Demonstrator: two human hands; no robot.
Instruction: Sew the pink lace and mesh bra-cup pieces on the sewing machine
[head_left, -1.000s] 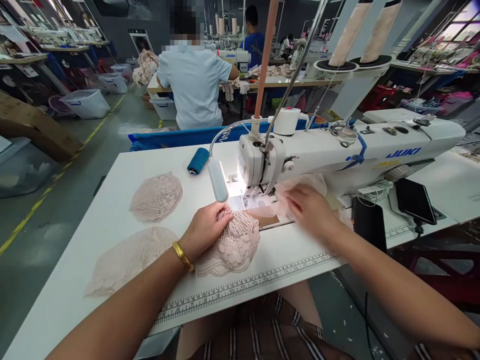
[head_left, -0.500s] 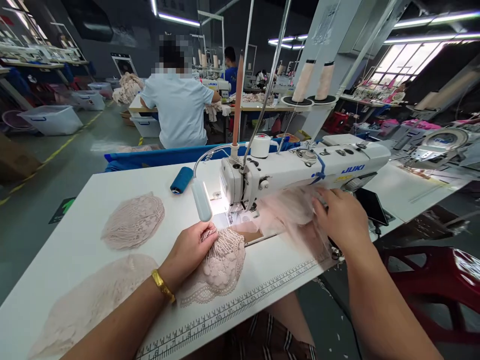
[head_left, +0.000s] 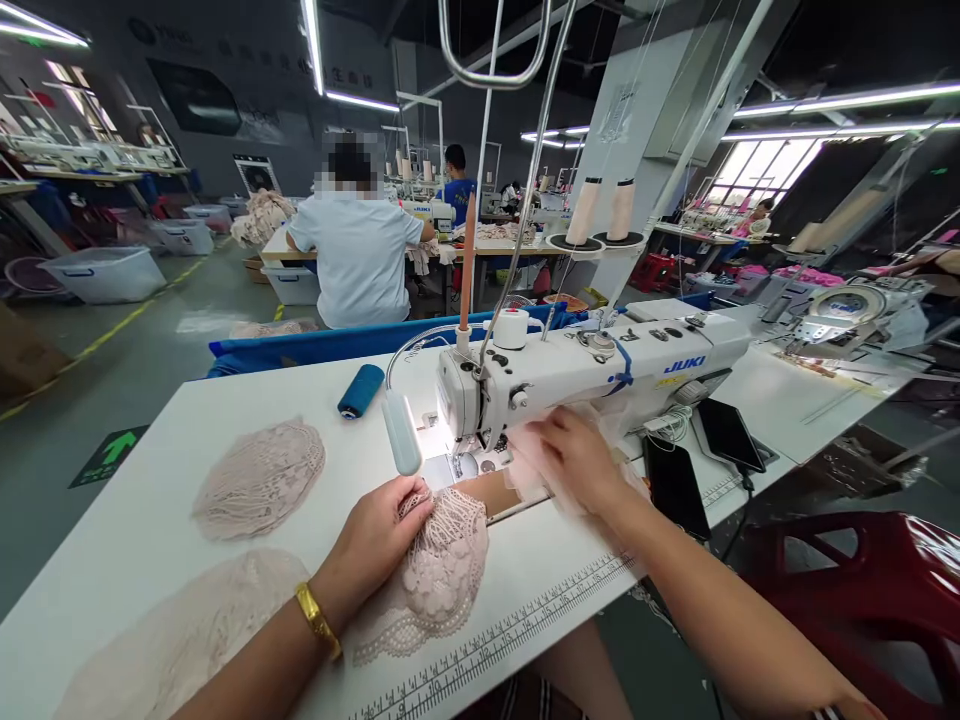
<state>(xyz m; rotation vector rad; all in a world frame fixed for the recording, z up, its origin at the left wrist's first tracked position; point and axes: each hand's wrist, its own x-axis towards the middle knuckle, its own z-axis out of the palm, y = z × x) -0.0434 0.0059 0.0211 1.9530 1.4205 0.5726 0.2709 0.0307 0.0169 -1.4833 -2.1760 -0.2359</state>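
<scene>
My left hand, with a gold bangle at the wrist, is closed on the top edge of a pink lace piece lying in front of the needle of the white JUKI sewing machine. My right hand is closed on a bunch of sheer pink fabric under the machine's arm, just right of the presser foot. A small lamp on a gooseneck lights the needle plate.
Two more stacks of lace pieces lie on the white table to my left, with a blue thread spool behind them. Two dark phones lie right of the machine. A red stool stands at right. Other workers sit ahead.
My right hand has come back left from the table's right edge toward the needle, bringing sheer fabric with it. My left hand has stayed on the lace piece.
</scene>
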